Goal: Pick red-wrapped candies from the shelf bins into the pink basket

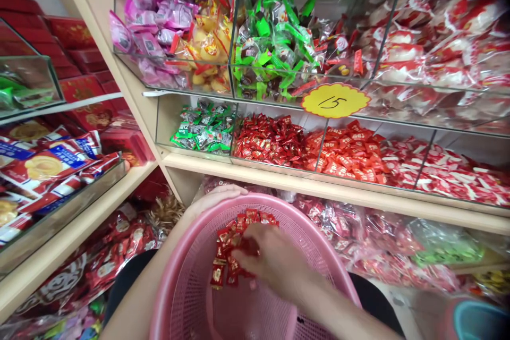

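Observation:
A pink plastic basket (pixel 187 234) with meshed sides sits against me, between my dark-clothed legs. My left arm wraps round its outside, and my left hand (pixel 221 194) holds the far rim, its fingers lying along the edge. Small red wrapped candies (pixel 249 217) lie in a loose pile at the far part of the basket floor. Down inside the basket, my right hand (pixel 274 257) is at this pile, its thumb and fingers curled round some of the candies. Motion blurs the right hand, so how many it grips is hidden.
Ahead, shelf bins hold dark red candies (pixel 271 141), orange-red candies (pixel 350 154) and green packets (pixel 205 125). A yellow price tag (pixel 336 100) hangs above them. Packaged snacks (pixel 51 162) fill the left shelf. A blue-rimmed tub (pixel 480 319) stands at the lower right.

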A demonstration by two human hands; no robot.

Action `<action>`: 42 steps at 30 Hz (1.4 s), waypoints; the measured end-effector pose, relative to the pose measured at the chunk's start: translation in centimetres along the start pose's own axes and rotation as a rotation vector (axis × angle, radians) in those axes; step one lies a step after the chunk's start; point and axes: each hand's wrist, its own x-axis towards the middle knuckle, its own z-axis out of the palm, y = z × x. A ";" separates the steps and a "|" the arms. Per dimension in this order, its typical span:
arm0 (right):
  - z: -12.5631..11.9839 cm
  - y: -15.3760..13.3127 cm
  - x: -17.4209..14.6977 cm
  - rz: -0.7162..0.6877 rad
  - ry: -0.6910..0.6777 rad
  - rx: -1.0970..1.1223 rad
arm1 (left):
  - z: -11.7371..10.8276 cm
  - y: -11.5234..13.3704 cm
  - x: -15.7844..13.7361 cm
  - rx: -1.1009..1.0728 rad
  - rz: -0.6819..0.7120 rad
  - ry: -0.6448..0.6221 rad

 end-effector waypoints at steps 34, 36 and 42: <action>-10.5 4.7 10.9 0.198 0.268 -0.536 | -0.5 -0.1 0.5 -0.007 -0.019 -0.003; -11.0 6.1 12.6 0.295 0.164 -0.537 | -0.2 0.4 0.4 -0.021 -0.025 0.007; -10.3 6.7 14.7 0.391 0.033 -0.481 | -0.3 0.4 0.6 0.008 -0.027 0.006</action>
